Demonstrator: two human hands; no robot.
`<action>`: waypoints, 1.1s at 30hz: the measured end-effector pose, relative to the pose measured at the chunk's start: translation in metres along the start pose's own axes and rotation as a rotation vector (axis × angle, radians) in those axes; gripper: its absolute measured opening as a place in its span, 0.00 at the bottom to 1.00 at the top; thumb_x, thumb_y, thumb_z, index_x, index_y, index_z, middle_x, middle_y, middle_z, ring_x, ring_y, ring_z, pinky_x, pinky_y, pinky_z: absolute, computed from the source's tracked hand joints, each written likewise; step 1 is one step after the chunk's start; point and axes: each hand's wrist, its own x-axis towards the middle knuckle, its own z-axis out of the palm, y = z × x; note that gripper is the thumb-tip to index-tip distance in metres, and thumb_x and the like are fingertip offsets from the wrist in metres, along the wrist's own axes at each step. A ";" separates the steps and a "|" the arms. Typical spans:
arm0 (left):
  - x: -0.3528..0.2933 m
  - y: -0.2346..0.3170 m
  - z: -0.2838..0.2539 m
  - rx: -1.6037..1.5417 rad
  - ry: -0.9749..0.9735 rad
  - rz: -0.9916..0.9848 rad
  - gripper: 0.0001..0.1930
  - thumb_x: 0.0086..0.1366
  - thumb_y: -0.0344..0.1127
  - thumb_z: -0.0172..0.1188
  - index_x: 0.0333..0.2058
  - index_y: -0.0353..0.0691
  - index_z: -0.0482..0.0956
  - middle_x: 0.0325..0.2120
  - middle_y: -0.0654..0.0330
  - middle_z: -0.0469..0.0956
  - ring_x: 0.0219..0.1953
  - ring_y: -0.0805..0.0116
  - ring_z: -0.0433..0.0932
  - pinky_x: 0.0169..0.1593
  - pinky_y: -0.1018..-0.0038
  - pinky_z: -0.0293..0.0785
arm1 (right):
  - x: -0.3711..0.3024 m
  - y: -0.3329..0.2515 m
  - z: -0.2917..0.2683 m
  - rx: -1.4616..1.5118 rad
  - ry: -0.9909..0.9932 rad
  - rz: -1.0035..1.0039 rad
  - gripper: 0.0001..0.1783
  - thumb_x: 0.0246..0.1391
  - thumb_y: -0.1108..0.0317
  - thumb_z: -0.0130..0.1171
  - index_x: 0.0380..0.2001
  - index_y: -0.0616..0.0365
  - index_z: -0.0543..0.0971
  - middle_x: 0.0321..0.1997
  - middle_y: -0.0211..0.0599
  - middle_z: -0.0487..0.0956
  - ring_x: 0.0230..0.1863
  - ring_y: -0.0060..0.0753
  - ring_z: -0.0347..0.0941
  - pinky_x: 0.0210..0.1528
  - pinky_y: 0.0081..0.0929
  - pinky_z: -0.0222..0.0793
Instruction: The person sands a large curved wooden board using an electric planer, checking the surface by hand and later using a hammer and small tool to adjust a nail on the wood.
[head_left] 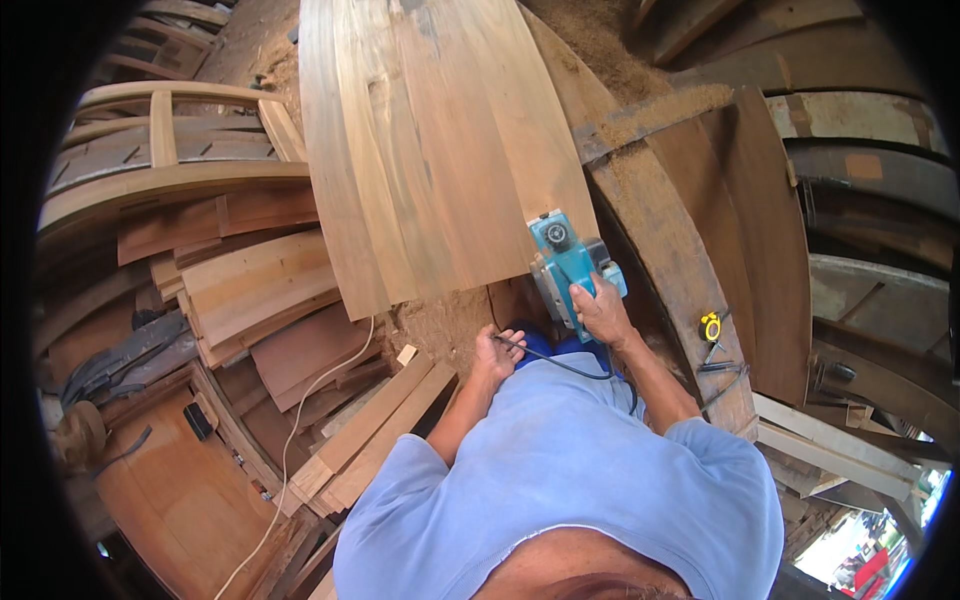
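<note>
A teal electric hand planer (568,262) is in my right hand (601,309), whose fingers wrap round its rear handle. Its front end rests at the near right corner of a wide wooden panel (440,150) made of joined boards. My left hand (498,350) is in front of my body, fingers curled round the planer's black power cord (560,364). From there the cord loops back under my right forearm. What lies beneath the planer's sole is hidden.
A thick beam (680,230) strewn with sawdust runs along the right, bearing a yellow tape measure (711,326). Stacked boards (265,275) crowd the left, and loose planks (375,430) lie near my left elbow. A pale cable (318,385) trails down the left side.
</note>
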 end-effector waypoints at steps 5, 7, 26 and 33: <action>0.023 -0.003 -0.010 0.352 0.085 -0.143 0.35 0.74 0.59 0.40 0.59 0.28 0.69 0.51 0.42 0.78 0.47 0.51 0.78 0.55 0.55 0.74 | -0.017 0.016 0.004 -0.082 0.046 0.011 0.35 0.63 0.37 0.55 0.35 0.67 0.77 0.28 0.60 0.78 0.33 0.63 0.77 0.38 0.50 0.71; 0.027 -0.001 -0.015 0.602 0.072 -0.115 0.33 0.74 0.57 0.40 0.57 0.29 0.72 0.46 0.45 0.82 0.41 0.54 0.80 0.49 0.57 0.78 | -0.014 0.010 0.002 -0.138 0.043 0.006 0.37 0.62 0.35 0.55 0.36 0.68 0.77 0.29 0.63 0.79 0.35 0.67 0.78 0.39 0.53 0.71; 0.035 0.049 0.004 0.044 -0.009 0.497 0.33 0.70 0.62 0.60 0.61 0.42 0.66 0.39 0.56 0.79 0.37 0.62 0.76 0.39 0.66 0.74 | 0.029 -0.007 -0.002 -0.162 0.114 -0.016 0.38 0.62 0.34 0.54 0.38 0.68 0.80 0.31 0.63 0.81 0.37 0.67 0.79 0.41 0.53 0.72; 0.031 0.088 0.013 -0.111 -0.023 0.580 0.27 0.71 0.59 0.61 0.53 0.41 0.73 0.44 0.55 0.78 0.42 0.58 0.78 0.43 0.61 0.74 | 0.042 -0.017 0.005 -0.142 0.102 -0.003 0.40 0.61 0.33 0.54 0.38 0.69 0.80 0.32 0.63 0.81 0.37 0.67 0.79 0.42 0.53 0.72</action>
